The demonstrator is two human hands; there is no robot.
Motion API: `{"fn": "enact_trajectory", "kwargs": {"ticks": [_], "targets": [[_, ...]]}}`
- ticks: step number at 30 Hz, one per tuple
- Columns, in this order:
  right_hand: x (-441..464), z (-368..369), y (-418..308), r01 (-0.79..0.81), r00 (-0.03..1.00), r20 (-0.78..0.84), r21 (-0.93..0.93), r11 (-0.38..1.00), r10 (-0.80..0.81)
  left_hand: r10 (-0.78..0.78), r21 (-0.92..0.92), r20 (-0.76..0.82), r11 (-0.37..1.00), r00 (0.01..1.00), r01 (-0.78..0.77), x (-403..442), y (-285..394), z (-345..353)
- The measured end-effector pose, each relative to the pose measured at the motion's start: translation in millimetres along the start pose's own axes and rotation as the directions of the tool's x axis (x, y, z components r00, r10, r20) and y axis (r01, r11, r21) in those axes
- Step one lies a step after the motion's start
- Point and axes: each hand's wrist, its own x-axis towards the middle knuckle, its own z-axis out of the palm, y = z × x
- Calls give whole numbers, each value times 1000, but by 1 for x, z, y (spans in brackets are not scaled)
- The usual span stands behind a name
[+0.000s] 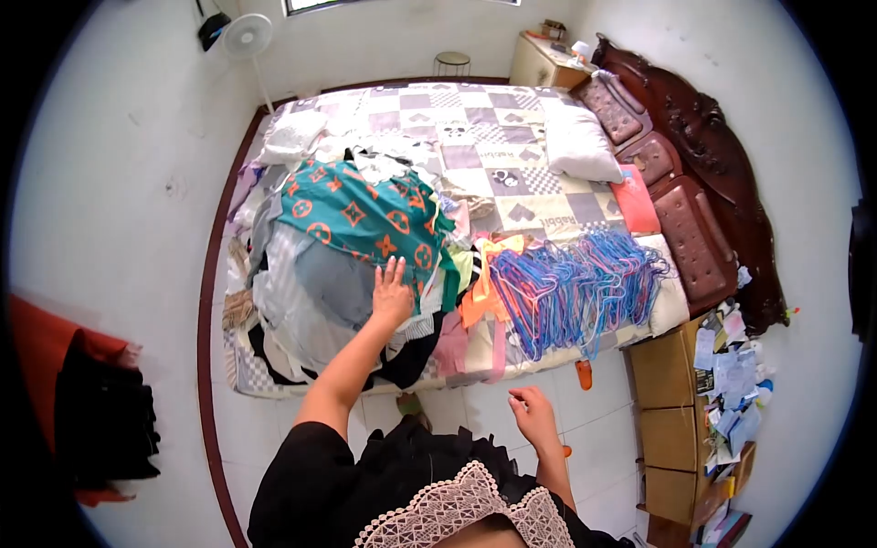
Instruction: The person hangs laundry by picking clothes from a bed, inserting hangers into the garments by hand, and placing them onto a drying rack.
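Note:
My left hand (393,294) reaches over the clothes pile with its fingers stretched out, resting on the lower edge of a teal cloth (352,205) with orange flower and star shapes. Beside that hand lie a grey garment (333,283) and a sheer white one (279,288). My right hand (535,418) hangs in front of the bed's near edge, loosely curled and holding nothing. Beyond it on the bed, a big heap of blue, purple and pink clothes hangers (575,288) lies next to an orange garment (484,292).
The bed (521,201) has a patterned sheet, a white pillow (580,142) and a carved dark headboard (713,146). A drawer cabinet (667,420) with papers stands at the right. A fan (248,36) is at the far left corner. Orange slippers (585,374) lie on the floor.

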Motion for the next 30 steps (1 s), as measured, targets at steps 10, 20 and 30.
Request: {"fn": "enact_trajectory", "kwargs": {"ticks": [10, 20, 30], "targets": [[46, 47, -30, 49, 977, 211, -98, 994, -27, 72, 107, 356, 987, 932, -118, 58, -93, 36], [139, 93, -44, -123, 941, 339, 318, 940, 8, 88, -960, -51, -279, 995, -25, 11, 10, -138], [243, 41, -111, 397, 880, 118, 344, 851, -459, 235, -895, 229, -332, 945, 299, -36, 63, -136]]}}
